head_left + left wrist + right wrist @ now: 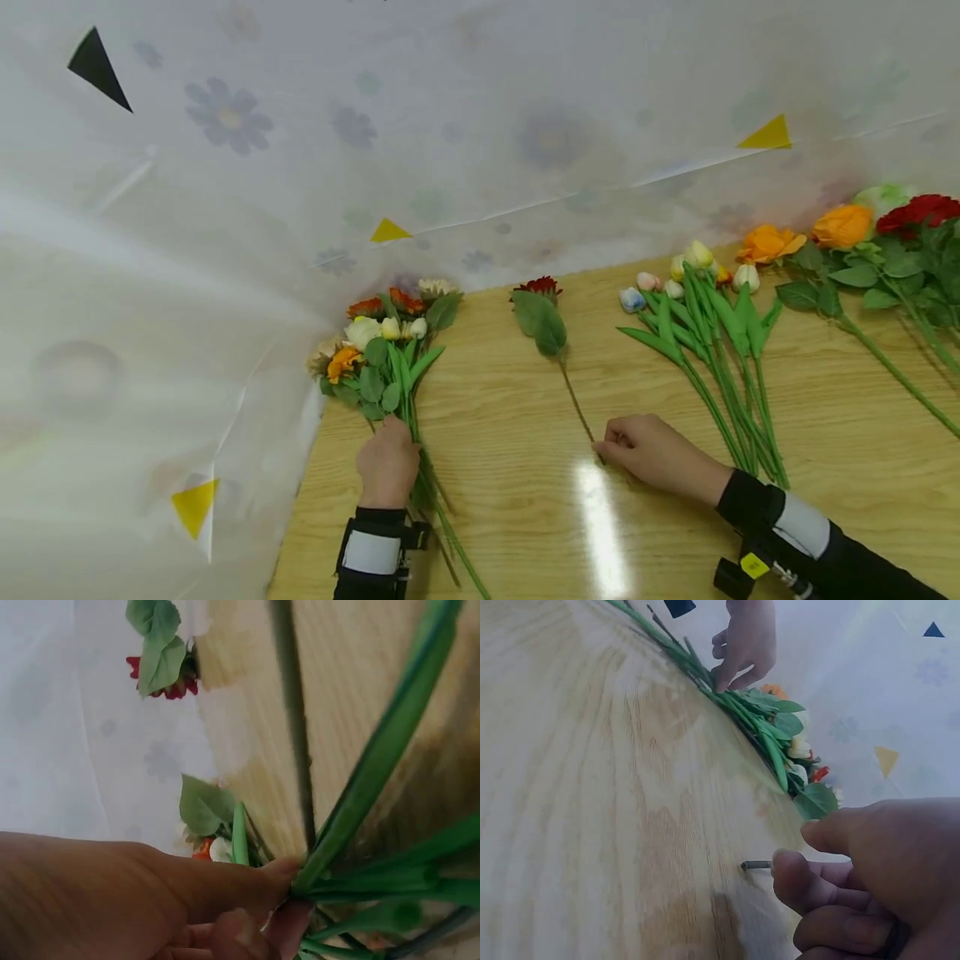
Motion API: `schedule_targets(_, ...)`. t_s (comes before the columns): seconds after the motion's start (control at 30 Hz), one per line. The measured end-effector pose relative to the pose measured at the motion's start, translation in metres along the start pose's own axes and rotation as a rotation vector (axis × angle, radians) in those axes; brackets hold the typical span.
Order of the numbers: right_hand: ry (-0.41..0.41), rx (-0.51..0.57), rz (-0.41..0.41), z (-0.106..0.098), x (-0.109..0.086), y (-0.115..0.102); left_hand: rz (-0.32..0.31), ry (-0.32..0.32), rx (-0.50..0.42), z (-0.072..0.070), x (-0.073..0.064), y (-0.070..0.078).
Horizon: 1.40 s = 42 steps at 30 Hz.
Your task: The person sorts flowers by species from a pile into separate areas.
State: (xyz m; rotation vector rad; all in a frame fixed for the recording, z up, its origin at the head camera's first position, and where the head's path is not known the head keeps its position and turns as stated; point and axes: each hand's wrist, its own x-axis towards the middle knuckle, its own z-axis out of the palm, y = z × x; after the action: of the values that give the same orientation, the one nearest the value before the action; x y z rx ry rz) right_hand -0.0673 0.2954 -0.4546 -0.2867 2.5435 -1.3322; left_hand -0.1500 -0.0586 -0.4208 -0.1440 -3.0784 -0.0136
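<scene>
My left hand [388, 464] grips the stems of a mixed bunch of artificial flowers [405, 375] with white, orange and yellow heads, lying at the table's left. In the left wrist view, green stems [367, 787] pass between its thumb and fingers. Right of the bunch lies a single dark red flower [538, 286] with broad green leaves and a thin brown stem [576, 398]. My right hand [652, 450] pinches that stem near its lower end. The cut stem tip [756, 865] pokes out past the curled index finger in the right wrist view.
Several tulips [720, 350] in white, yellow, pink and blue lie right of my right hand. Farther right are orange flowers [843, 227] and a red flower [918, 212] with leafy stems. A white patterned sheet [480, 125] rises behind and left of the wooden table [510, 517].
</scene>
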Motion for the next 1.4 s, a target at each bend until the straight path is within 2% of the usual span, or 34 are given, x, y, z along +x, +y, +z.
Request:
schedule_targets(0.03, -0.014, 0.014, 0.008, -0.001, -0.004, 0.0, -0.007, -0.009, -0.03, -0.001, 0.001, -0.002)
schedule_targets(0.2, -0.05, 0.08, 0.021, -0.009, -0.023, 0.002, -0.046, -0.158, -0.242, -0.011, 0.004, -0.015)
schedule_targets(0.27, -0.047, 0.091, 0.018, -0.012, -0.028, 0.003, -0.031, -0.184, -0.304, -0.015, 0.005, -0.019)
schedule_targets(0.4, -0.039, 0.105, 0.004, -0.015, -0.035, 0.004, -0.009, -0.169, -0.407, -0.021, 0.007, -0.021)
schedule_targets(0.5, -0.042, 0.119, -0.016, -0.014, -0.036, 0.004, 0.007, -0.165, -0.48, -0.027, 0.008, -0.014)
schedule_targets(0.77, -0.085, 0.192, -0.061, -0.006, -0.034, -0.003, 0.138, -0.176, -0.694, -0.046, 0.005, 0.024)
schedule_targets(0.87, -0.097, 0.21, -0.085, -0.002, -0.033, -0.007, 0.191, -0.211, -0.808, -0.05, 0.004, 0.043)
schedule_targets(1.0, -0.125, 0.292, -0.127, 0.004, -0.032, -0.014, 0.264, -0.3, -0.965, -0.051, 0.003, 0.071)
schedule_targets(1.1, -0.154, 0.374, -0.161, 0.008, -0.031, -0.022, 0.334, -0.363, -1.028, -0.049, 0.001, 0.097)
schedule_targets(1.23, -0.149, 0.417, -0.199, 0.014, -0.03, -0.03, 0.41, -0.421, -1.072, -0.046, -0.003, 0.129)
schedule_targets(1.4, -0.091, 0.388, -0.223, 0.015, -0.036, -0.03, 0.445, -0.455, -1.104, -0.043, -0.007, 0.15)
